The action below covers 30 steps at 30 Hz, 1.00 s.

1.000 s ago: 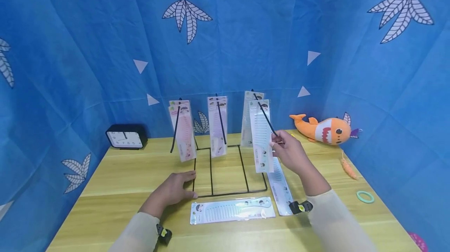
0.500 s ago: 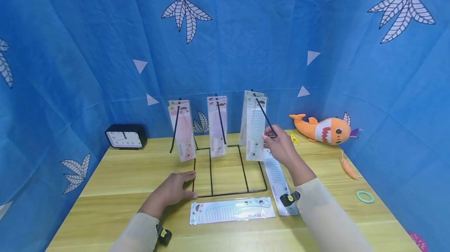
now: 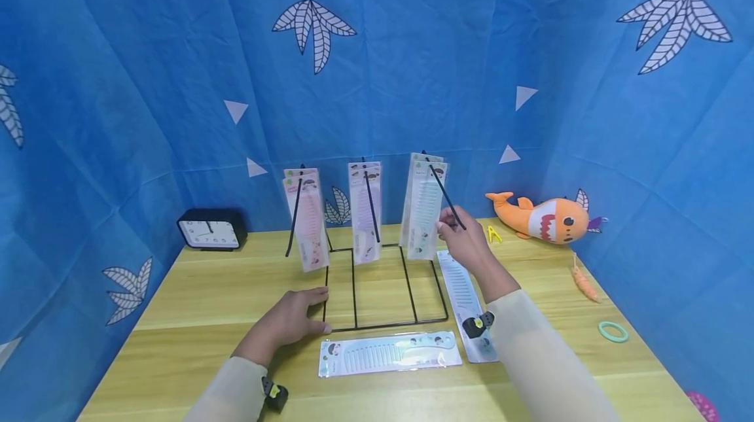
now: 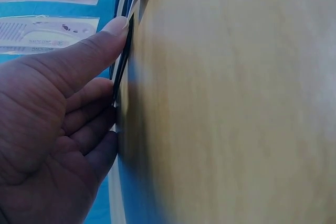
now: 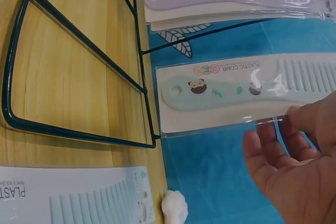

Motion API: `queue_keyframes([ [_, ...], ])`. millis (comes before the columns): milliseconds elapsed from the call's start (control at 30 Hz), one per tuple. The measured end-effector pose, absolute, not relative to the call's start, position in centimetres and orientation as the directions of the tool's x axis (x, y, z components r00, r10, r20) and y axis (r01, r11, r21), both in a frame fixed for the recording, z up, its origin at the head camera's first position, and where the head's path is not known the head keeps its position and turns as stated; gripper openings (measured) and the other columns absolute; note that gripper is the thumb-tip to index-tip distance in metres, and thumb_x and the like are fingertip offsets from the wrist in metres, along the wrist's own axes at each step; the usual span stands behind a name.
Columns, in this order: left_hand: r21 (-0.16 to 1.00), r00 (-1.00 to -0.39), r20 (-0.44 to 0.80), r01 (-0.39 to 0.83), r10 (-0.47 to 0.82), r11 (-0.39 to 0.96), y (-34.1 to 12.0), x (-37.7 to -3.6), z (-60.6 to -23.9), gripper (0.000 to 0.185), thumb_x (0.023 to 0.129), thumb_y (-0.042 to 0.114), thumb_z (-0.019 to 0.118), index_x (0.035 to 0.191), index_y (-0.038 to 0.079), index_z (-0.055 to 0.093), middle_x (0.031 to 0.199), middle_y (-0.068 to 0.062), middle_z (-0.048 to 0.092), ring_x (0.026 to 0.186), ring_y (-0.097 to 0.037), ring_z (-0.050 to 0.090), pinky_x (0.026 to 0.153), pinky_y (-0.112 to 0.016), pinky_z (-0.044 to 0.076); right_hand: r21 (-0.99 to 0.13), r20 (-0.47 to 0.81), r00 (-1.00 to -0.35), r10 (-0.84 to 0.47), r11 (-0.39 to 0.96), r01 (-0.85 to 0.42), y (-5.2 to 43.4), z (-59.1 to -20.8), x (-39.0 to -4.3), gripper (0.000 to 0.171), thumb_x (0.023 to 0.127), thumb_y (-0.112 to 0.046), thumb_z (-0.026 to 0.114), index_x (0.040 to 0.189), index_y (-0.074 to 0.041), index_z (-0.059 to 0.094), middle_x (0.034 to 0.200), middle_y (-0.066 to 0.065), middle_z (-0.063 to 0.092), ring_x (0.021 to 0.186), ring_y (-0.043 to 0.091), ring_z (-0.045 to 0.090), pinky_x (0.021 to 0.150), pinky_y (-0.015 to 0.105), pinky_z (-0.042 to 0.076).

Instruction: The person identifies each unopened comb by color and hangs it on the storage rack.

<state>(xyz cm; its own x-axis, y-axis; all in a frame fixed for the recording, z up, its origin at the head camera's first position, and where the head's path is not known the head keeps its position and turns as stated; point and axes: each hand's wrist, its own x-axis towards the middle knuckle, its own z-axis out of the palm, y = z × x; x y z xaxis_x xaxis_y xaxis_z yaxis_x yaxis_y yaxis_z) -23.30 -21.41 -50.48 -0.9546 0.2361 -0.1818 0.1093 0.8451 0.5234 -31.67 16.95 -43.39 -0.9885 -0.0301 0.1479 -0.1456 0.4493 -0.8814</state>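
A packaged light-green comb [image 3: 427, 212] hangs from the right hook of a black wire display rack [image 3: 355, 288], in front of another pack. My right hand [image 3: 465, 239] pinches its right edge; in the right wrist view, the thumb lies at the pack's lower edge [image 5: 220, 121] with fingers behind. My left hand [image 3: 288, 317] rests at the base's front left corner, its fairly straight thumb and fingers touching the wire, as the left wrist view also shows. Packaged pink combs [image 3: 309, 219] hang on the left hook, purple combs [image 3: 365, 212] on the middle one.
One packaged blue comb [image 3: 389, 353] lies before the rack, another pack [image 3: 462, 291] to its right, partly under my right forearm. Around the wooden table are a clock [image 3: 209, 229], an orange plush shark [image 3: 542, 218], a yellow clip [image 3: 493, 234], an orange trinket [image 3: 585, 281] and a green ring [image 3: 613, 332].
My right hand has moved left and back, sliding the light-green comb pack along the right hook towards the pack behind it. My left hand has stayed at the rack's corner.
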Motion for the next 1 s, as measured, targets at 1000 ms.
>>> queue_keyframes([
  [1000,0.528,-0.954,-0.180,0.112,0.240,0.842,-21.3,-23.0,-50.3,0.075,0.089,0.032,0.091,0.155,0.013,0.062,0.169,-0.006,0.051,0.159,-0.040,0.043,0.131,-0.058,0.038,-0.749,0.140,-0.990,-0.028,0.651,-0.124,20.0,-45.2,-28.3,0.033,0.112,-0.024,0.062,0.136,-0.002,0.059,0.136,0.021,0.068,0.132,0.041,0.064,0.106,0.057,0.059],
])
